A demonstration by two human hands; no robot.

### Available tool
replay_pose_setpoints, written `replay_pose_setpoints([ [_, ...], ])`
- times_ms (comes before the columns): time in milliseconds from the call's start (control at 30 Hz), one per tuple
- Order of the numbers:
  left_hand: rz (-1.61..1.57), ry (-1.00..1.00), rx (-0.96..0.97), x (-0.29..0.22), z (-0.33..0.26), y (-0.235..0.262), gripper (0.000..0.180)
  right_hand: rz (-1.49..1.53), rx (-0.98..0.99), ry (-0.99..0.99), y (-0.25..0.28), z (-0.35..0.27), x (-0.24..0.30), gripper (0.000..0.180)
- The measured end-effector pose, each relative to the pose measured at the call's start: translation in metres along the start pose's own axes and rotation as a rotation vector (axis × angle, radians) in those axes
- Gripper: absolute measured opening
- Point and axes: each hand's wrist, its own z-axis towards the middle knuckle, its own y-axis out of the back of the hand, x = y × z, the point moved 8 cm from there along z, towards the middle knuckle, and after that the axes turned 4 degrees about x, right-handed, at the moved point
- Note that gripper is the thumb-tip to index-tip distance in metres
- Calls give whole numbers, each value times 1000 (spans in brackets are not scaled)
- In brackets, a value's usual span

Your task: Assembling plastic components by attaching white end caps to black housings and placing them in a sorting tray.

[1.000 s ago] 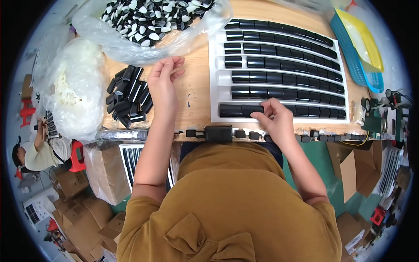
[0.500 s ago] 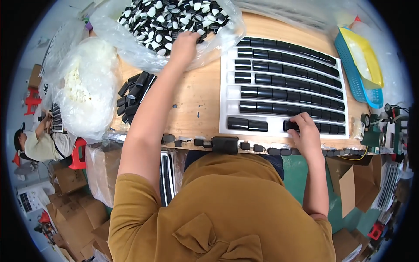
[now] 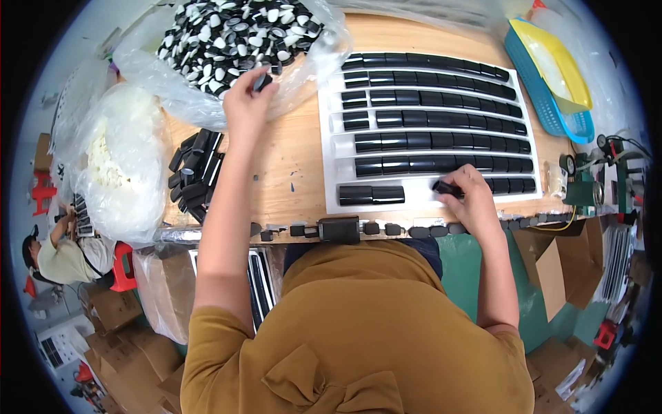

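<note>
The right hand (image 3: 469,196), the nearer of the two hands, pinches a short, glossy black plastic tube (image 3: 447,188) between thumb and fingers over the nearest row of a white, shallow slotted tray (image 3: 331,201). The tube's long axis slants crosswise, its free end pointing left and a little away from the body; whether it clears the slot I cannot tell. Just left of that end the slot lies bare, then come two glossy black pieces (image 3: 371,195) end to end. The right forearm comes up bent, leaning inward, palm down.

Left of the left forearm, a loose heap of black tubes (image 3: 196,169) rests on the pale wooden worktop (image 3: 293,155). Farther left lies a cloudy plastic bag of cream-coloured pieces (image 3: 110,165).

The left hand (image 3: 246,103), well apart from the right, is farther out and to its left, its arm stretched forward. Thumb and forefinger are clamped on a small, dark oval cap (image 3: 262,82). The right hand's tube thus lies nearer the body and rightward of this cap.

Just beyond the left hand spreads a clear plastic bag (image 3: 207,107) of black and white oval caps (image 3: 234,41). Beyond the right hand, farther right, a blue perforated basket (image 3: 532,90) holds a yellow bin (image 3: 576,100).
</note>
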Motion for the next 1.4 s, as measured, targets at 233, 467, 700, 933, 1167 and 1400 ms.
replay_pose_setpoints([
  [233, -951, 500, 500, -77, -139, -90, 33, 727, 23, -122, -16, 10, 21, 33],
  [467, -869, 434, 636, -86, -163, -100, 32, 884, 235, -150, -30, 7, 42, 25],
  [700, -700, 407, 619, -87, -163, -91, 33, 820, 155, -159, -23, 5, 41, 22],
  [933, -638, 401, 711, -95, -170, -97, 31, 551, 190, 24, -14, 12, 74, 25],
  [1167, -723, 421, 749, -99, -175, -97, 29, 531, 222, 78, -11, 11, 81, 26],
  [1400, -816, 444, 772, -96, -179, -104, 31, 565, 245, 1, -20, 7, 74, 25],
])
